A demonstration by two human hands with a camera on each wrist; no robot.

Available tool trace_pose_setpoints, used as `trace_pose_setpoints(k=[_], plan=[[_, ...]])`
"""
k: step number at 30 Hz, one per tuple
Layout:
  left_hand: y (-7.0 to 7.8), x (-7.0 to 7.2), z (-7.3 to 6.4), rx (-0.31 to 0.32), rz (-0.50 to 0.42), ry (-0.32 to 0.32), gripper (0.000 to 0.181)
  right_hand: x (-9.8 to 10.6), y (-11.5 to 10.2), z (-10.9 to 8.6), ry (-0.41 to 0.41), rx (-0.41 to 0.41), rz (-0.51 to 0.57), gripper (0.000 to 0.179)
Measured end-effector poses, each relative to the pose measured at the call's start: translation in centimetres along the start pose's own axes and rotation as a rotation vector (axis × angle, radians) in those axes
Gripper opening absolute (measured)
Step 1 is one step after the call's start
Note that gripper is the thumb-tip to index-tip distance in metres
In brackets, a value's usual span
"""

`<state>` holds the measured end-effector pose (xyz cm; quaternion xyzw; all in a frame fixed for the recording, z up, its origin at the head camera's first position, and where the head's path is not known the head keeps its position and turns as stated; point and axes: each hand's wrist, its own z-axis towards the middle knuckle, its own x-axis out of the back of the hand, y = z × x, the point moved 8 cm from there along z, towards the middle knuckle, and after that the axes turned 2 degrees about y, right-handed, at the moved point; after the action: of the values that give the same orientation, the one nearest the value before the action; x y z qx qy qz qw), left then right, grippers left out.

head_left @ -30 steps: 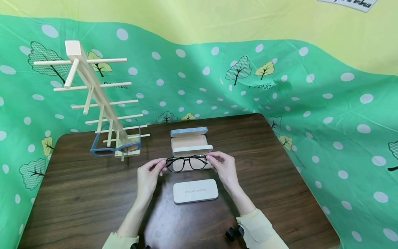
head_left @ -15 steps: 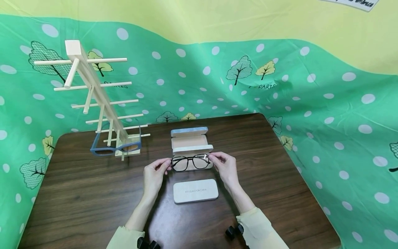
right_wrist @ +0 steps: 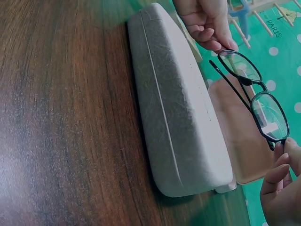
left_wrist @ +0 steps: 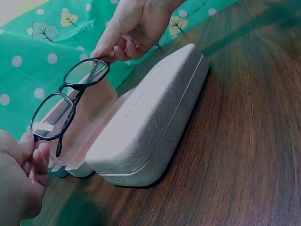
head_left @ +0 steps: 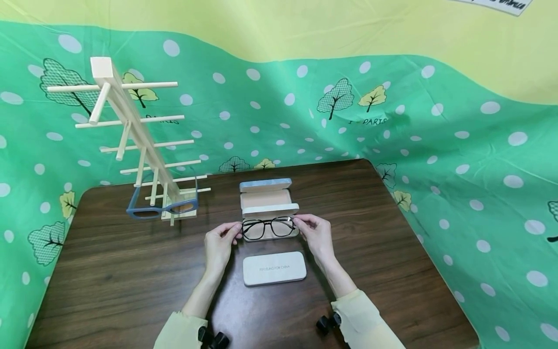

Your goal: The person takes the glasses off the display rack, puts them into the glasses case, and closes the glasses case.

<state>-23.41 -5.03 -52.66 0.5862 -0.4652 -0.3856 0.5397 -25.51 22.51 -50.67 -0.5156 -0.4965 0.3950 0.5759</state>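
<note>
Black glasses (head_left: 268, 223): they are held between the left hand (head_left: 219, 246) and the right hand (head_left: 317, 238), over the lower half of the nearer open case (head_left: 271, 210)
Left hand: it pinches one end of the black frame with the thumb and a finger
Right hand: it pinches the other end in the same manner, so both hands are grasping the same glasses
Nearer open case: its pale lid stands up behind the glasses
Farther open case (head_left: 265, 198): it lies just behind the nearer one, with a blue lid and a light lining
Closed case (head_left: 274, 268): it is pale, with small lettering on top, and lies in front of the glasses, between the two forearms
Wooden stand (head_left: 144, 140): it is at the left of the bench (head_left: 383, 261), with many pegs
Blue glasses (head_left: 162, 209): they hang low on this stand
Cloth (head_left: 270, 43): it is green and yellow, with dots and trees, behind the bench
</note>
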Motion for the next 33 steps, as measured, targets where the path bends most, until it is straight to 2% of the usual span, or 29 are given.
trace_pose_setpoints(k=[3,6,12,24,33], plan=[[-1.1,0.0,0.6,-0.010,0.010,0.021,0.017,-0.1,0.3,0.1,-0.003,-0.011,0.012,0.016],[-1.6,0.0,0.8,-0.023,0.036,0.043,0.016,-0.1,0.7,0.3,-0.004,-0.023,0.017,0.017],[-1.8,0.0,1.0,-0.023,0.051,0.066,0.012,-0.3,1.2,0.6,-0.004,-0.033,0.012,0.015],[-2.1,-0.4,1.4,-0.013,0.100,0.061,0.013,-0.4,2.1,1.3,-0.005,-0.035,-0.009,0.013],[-2.4,-0.6,1.8,-0.026,0.087,0.059,0.013,-0.2,2.7,1.7,0.000,-0.051,-0.062,0.013]])
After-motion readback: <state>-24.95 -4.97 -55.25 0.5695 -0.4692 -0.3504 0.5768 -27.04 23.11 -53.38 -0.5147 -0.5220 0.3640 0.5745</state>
